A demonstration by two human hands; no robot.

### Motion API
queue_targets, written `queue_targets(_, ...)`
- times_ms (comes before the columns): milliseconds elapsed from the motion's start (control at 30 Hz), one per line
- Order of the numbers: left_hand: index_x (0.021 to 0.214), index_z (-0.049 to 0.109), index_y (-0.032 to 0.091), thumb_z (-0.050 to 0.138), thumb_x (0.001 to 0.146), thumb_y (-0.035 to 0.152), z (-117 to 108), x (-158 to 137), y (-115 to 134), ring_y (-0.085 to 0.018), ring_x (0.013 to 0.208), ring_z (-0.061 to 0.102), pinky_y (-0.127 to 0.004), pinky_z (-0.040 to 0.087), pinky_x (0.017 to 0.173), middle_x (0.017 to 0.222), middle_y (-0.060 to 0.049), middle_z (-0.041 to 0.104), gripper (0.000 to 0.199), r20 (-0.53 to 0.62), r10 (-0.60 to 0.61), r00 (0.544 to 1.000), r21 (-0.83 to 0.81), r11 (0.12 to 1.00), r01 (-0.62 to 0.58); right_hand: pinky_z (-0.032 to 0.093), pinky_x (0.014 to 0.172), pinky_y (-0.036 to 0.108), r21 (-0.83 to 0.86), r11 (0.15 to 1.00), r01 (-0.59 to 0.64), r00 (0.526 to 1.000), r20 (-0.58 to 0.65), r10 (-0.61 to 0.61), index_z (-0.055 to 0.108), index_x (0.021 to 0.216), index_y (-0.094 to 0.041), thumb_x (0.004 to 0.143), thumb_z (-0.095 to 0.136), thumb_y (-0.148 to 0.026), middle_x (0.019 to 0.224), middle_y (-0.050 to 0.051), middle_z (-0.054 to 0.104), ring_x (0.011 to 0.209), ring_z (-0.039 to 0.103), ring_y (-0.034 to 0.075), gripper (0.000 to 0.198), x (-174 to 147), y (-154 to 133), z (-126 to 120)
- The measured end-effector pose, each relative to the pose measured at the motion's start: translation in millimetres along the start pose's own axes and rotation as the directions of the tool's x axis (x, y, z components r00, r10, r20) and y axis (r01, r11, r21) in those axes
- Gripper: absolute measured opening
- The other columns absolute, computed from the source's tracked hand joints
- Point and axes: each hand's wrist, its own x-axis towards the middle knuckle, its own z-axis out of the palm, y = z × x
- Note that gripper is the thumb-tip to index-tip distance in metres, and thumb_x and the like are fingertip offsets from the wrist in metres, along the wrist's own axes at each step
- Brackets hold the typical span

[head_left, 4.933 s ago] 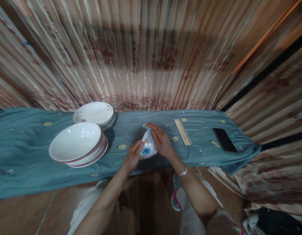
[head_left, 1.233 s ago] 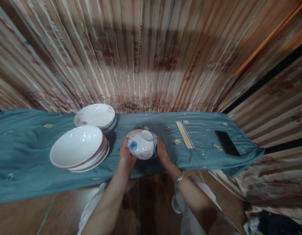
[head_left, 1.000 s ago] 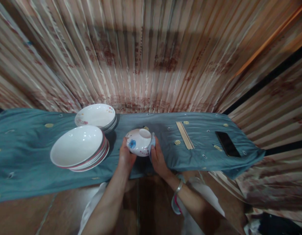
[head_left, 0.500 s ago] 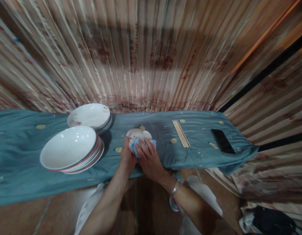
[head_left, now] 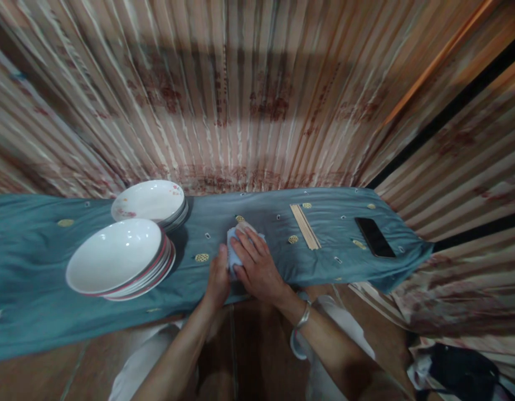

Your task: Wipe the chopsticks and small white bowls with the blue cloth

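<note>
Over the front middle of the cloth-covered table, my hands are together around a small pale bowl [head_left: 246,226]. It is mostly hidden behind my fingers and a light blue cloth [head_left: 233,250]. My left hand [head_left: 218,278] is closed on the bowl's left side, thumb up. From the right, my right hand [head_left: 262,273] presses the blue cloth against the bowl with its fingers bent over it. A silvery bracelet is on my right wrist.
To the left stand a stack of white bowls with red rims [head_left: 115,256] and, behind it, a stack of flowered plates [head_left: 151,200]. Chopsticks [head_left: 305,226] and a black phone [head_left: 374,237] lie to the right. A patterned curtain [head_left: 257,111] hangs behind the table [head_left: 27,289].
The bowl has turned or tilted, so less of its pale surface shows. The cloth now covers its left side, and my left hand has dropped slightly lower. The view shifted a little.
</note>
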Motion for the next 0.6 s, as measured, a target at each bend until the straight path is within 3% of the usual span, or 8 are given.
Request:
queue_targets(167, 0.078, 0.070, 0.012, 0.060, 0.073, 0.064, 6.2, -9.1, 8.5, -0.018, 0.061, 0.058, -0.028, 0.045, 0.056, 0.065, -0.007, 0.066, 0.053, 0.099, 0.028, 0.995, 0.240, 0.969, -0.051, 0.029, 0.115, 0.049, 0.168, 0.981, -0.094, 0.992, -0.064, 0.106, 0.032, 0.147, -0.016, 0.096, 0.037, -0.031, 0.149, 0.013, 0.040, 0.144, 0.025, 0.023, 0.053, 9.4, 8.3, -2.8)
queue_targets(367, 0.057, 0.058, 0.017, 0.062, 0.071, 0.062, 11.1, -8.7, 10.1, -0.013, 0.051, 0.045, -0.027, 0.038, 0.052, 0.054, -0.002, 0.056, 0.047, 0.156, 0.085, 0.984, 0.276, 0.953, -0.126, 0.029, 0.115, 0.042, 0.442, 0.867, -0.229, 0.963, -0.030, 0.269, 0.044, 0.140, -0.019, 0.096, 0.039, -0.033, 0.144, 0.011, 0.048, 0.137, 0.038, 0.020, 0.047, 20.4, 26.6, -4.7)
queue_targets(467, 0.058, 0.058, 0.017, 0.060, 0.073, 0.060, 13.2, -7.2, 7.1, -0.013, 0.051, 0.046, -0.026, 0.037, 0.052, 0.053, -0.001, 0.055, 0.046, 0.155, 0.061, 0.986, 0.267, 0.958, -0.101, 0.032, 0.113, 0.039, 0.583, 0.737, -0.342, 0.917, 0.038, 0.396, 0.052, 0.134, -0.020, 0.093, 0.041, -0.035, 0.139, 0.008, 0.054, 0.130, 0.047, 0.020, 0.044, 25.3, 39.1, -1.8)
queue_targets(600, 0.059, 0.061, 0.016, 0.062, 0.072, 0.060, 13.1, -6.0, 3.6, -0.013, 0.050, 0.047, -0.025, 0.037, 0.051, 0.053, -0.001, 0.056, 0.046, 0.119, 0.022, 0.993, 0.256, 0.965, -0.052, 0.046, 0.096, 0.037, 0.729, 0.444, -0.521, 0.779, 0.193, 0.597, 0.064, 0.117, -0.019, 0.088, 0.044, -0.041, 0.109, 0.004, 0.070, 0.104, 0.062, 0.022, 0.041, 28.8, 57.8, 12.7)
